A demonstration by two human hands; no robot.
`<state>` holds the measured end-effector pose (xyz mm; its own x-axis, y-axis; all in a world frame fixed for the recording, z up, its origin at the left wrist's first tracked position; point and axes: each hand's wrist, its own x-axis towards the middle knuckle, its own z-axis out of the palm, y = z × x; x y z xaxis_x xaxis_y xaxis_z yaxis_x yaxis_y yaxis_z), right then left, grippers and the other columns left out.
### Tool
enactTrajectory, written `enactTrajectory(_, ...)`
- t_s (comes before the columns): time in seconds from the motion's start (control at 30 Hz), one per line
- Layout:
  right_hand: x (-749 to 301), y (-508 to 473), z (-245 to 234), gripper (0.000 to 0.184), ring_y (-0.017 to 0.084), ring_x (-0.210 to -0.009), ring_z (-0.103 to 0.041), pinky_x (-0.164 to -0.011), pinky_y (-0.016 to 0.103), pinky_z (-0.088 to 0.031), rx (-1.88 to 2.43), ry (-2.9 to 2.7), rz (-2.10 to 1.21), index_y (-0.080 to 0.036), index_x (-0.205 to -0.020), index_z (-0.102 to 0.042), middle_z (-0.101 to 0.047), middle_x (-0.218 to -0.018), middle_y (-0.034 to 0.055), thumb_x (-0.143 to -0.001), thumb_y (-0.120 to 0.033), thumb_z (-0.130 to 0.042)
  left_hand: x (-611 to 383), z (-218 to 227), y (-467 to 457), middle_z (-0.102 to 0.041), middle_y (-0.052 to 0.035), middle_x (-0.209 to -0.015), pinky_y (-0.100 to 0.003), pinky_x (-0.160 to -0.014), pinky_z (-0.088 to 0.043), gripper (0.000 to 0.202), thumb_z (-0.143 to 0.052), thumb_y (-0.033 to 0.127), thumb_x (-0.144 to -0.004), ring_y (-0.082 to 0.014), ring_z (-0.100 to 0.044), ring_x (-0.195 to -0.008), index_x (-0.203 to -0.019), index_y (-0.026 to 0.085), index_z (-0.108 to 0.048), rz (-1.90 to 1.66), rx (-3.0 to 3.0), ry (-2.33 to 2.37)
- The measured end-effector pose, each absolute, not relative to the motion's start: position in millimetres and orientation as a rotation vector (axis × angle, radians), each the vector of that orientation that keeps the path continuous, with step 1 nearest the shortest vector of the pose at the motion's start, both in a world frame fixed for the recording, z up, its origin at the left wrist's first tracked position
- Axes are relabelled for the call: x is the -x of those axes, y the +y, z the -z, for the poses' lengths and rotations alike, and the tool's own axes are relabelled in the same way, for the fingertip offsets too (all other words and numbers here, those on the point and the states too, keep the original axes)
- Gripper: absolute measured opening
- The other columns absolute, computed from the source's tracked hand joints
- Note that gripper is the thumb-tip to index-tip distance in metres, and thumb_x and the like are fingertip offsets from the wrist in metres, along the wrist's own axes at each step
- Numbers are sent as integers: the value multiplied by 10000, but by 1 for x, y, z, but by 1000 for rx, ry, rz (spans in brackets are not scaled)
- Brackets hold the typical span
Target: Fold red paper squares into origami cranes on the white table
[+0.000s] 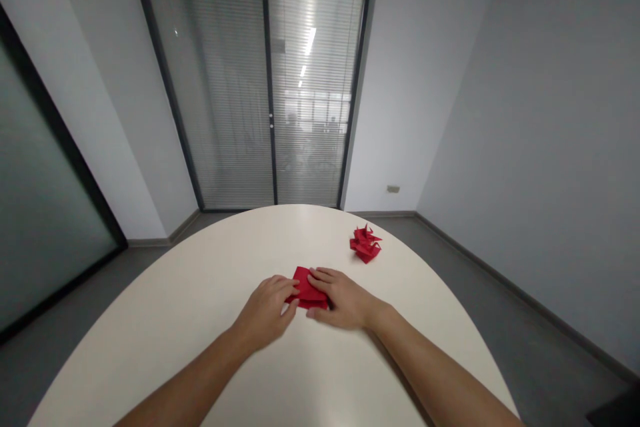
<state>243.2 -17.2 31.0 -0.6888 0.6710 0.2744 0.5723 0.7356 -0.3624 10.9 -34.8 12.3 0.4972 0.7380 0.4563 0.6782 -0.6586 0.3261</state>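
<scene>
A folded piece of red paper [306,285] lies on the white round table [200,293], in front of me. My left hand [265,312] rests on its left edge, fingers curled and pinching a fold between thumb and fingers. My right hand [339,298] lies flat on its right part, fingers stretched out and pressing the paper down. Part of the sheet is hidden under both hands.
A small pile of folded red paper figures [365,244] sits farther back on the right of the table. Beyond the table are a grey floor, glass doors with blinds [270,93], and grey walls on both sides.
</scene>
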Motion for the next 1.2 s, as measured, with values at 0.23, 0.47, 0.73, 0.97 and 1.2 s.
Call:
enactTrajectory(0.23, -244, -16, -37, 312, 284, -1172, -590, -1017, 421, -444, 966, -2485, -348, -200, -1201, -693, -662, -1298, 123, -958, -333, -550, -9, -14, -36, -744, -76, -1056, -407, -906, -487, 271, -489, 148, -925, -250, -635, -987, -1038, 215, -726, -874, -2591, 1284)
enactTrajectory(0.47, -249, -8, -26, 240, 256, -1043, -609, -936, 388, -465, 1046, -2360, -348, -181, -1110, -692, -720, -1084, 114, -977, -283, -522, -12, -13, -35, -728, -78, -978, -379, -888, -477, 247, -463, 168, -952, -241, -623, -955, -980, 201, -705, -845, -2553, 1339)
enactTrajectory(0.73, -245, -3, -19, 140, 248, -971, -590, -883, 386, -467, 1134, -2285, -288, -176, -979, -659, -688, -942, 98, -960, -236, -534, -8, -7, -32, -702, -90, -1032, -362, -882, -486, 252, -472, 176, -948, -238, -638, -975, -1133, 201, -640, -864, -2455, 1447)
enactTrajectory(0.97, -242, -1, -13, 468, 251, -1173, -532, -1022, 427, -443, 1034, -2251, -197, -207, -1302, -543, -616, -1250, 113, -858, -59, -564, -6, 1, -30, -666, -101, -1186, -375, -948, -481, 473, -467, 141, -931, -239, -618, -1066, -1398, 211, -483, -856, -2438, 1468)
enactTrajectory(1.2, -236, -8, -28, 507, 245, -1146, -536, -994, 431, -460, 954, -2271, -77, -216, -1334, -517, -610, -1252, 108, -866, -19, -506, -7, -1, -27, -672, -116, -1119, -382, -904, -499, 498, -443, 170, -955, -245, -629, -1013, -1452, 183, -438, -850, -2421, 1499)
